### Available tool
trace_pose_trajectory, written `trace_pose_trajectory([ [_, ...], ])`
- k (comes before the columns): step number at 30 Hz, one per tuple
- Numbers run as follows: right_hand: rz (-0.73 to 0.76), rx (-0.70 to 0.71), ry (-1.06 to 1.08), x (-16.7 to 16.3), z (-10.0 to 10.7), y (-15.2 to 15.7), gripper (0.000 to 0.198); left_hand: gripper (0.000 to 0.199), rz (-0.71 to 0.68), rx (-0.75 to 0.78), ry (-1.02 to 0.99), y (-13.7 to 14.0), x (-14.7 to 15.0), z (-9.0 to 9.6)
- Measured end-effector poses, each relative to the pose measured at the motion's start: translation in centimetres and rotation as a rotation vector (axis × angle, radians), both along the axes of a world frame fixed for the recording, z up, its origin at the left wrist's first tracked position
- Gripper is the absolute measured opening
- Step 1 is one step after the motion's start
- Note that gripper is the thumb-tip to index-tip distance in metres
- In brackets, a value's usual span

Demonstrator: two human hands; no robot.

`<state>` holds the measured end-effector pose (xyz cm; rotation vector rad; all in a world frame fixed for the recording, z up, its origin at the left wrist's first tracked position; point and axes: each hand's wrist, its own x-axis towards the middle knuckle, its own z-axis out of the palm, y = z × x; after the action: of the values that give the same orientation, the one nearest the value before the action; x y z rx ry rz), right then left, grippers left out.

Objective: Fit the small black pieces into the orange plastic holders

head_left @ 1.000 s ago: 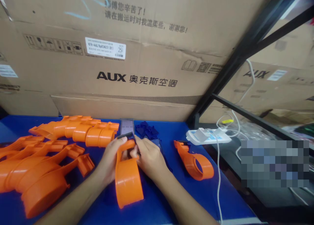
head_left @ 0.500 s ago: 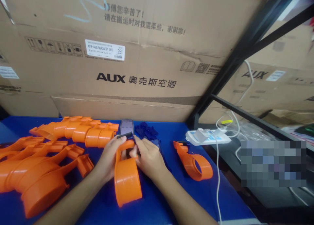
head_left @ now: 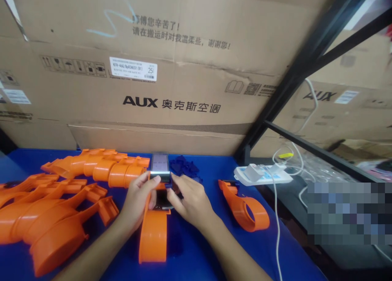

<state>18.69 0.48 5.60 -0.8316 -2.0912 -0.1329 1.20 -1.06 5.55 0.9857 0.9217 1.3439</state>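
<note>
My left hand (head_left: 139, 197) is closed around the head of an orange tape dispenser (head_left: 153, 238), its thumb on a shiny dark strip (head_left: 160, 176) across the top. The dispenser's round band hangs down toward me. At the right end of that head is my right hand (head_left: 191, 199), thumb and index finger bent against it by a small dark blue part (head_left: 168, 186). What its other fingers touch is hidden. Just behind the strip lies a phone (head_left: 160, 162) with a lit screen. Beyond my right hand is a pile of dark blue plastic pieces (head_left: 183, 165).
Nested orange dispensers (head_left: 58, 219) fill the left, with another row (head_left: 102, 166) behind. A single dispenser (head_left: 252, 213) lies at right, near a white power strip (head_left: 263, 175) and its cable. Large cardboard boxes (head_left: 183, 130) and a black metal frame (head_left: 284, 85) stand behind the blue tabletop (head_left: 196, 260).
The dispenser has turned in my hands, so its strip now faces up and catches light. My right fingers have loosened and shifted along its right end. The view has tilted slightly.
</note>
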Motion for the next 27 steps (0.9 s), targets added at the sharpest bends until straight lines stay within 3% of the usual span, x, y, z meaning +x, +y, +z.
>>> trace_pose_trajectory([
  [10, -0.005, -0.057, -0.179, 0.3, 1.0, -0.1, 0.034, 0.032, -0.035, -0.029, -0.008, 0.7, -0.1, -0.9],
  [16, -0.019, -0.184, 0.011, 1.0, 2.0, 0.0, 0.030, 0.034, -0.038, -0.058, -0.039, 1.6, -1.4, -0.4],
  [22, -0.384, -0.272, 0.307, 3.9, 2.4, 2.5, 0.029, 0.040, -0.068, -0.138, -0.069, 2.3, -2.7, 0.0],
  [27, -0.541, -0.316, 0.221, 6.7, 1.9, 4.7, 0.030, 0.038, -0.063, -0.175, -0.068, 2.4, -2.6, 0.0],
])
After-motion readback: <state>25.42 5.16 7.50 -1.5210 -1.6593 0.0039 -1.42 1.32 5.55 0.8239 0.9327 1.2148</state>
